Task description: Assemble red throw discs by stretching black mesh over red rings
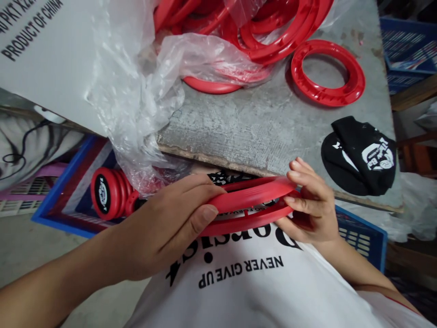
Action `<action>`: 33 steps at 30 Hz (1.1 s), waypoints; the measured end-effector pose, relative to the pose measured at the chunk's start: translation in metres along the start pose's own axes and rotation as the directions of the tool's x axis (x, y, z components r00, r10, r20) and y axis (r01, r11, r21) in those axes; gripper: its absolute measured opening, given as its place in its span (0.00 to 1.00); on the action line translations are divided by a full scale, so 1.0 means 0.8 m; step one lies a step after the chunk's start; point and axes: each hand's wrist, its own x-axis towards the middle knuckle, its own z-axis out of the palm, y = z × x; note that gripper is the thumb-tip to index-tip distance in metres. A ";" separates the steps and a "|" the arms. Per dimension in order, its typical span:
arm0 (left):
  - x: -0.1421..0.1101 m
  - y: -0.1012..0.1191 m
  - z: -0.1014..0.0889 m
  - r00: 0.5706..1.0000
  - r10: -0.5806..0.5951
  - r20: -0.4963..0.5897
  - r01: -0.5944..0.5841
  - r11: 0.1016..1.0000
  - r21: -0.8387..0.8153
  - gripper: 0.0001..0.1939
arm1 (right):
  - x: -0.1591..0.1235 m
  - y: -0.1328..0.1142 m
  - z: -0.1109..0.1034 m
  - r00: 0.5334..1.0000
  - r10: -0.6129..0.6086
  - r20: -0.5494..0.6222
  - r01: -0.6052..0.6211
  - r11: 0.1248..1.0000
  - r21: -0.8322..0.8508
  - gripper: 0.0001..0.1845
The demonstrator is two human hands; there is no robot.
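Two red plastic rings are held edge-on in front of my shirt: an upper ring (256, 191) and a lower ring (246, 222), with a narrow gap between them. My left hand (167, 223) is closed over their left ends, thumb lying along the edge. On the other side, my right hand (312, 207) grips the right ends, with a finger at the gap between the two. A single red ring (357, 86) lies flat on the worktop beyond, its ribbed inner side up. Black round pieces with a white logo (363, 157) rest near the right edge.
More red rings (290, 43) are heaped at the back of the grey worktop (218, 125), partly under clear plastic (136, 95). A printed carton (51, 59) stands at left. Below the worktop, a blue crate (64, 200) holds red discs (109, 193). Another blue crate (409, 45) stands far right.
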 end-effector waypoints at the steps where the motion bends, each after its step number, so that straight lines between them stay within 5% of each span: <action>1: 0.000 0.000 0.001 1.000 0.007 0.001 -0.007 1.000 -0.001 0.20 | 0.000 0.000 0.001 1.000 0.003 -0.008 -0.002 1.000 0.010 0.20; 33: 0.007 -0.003 0.003 0.998 0.053 0.032 -0.053 0.999 -0.006 0.21 | -0.004 0.000 0.010 0.996 0.040 -0.076 -0.027 0.986 0.163 0.22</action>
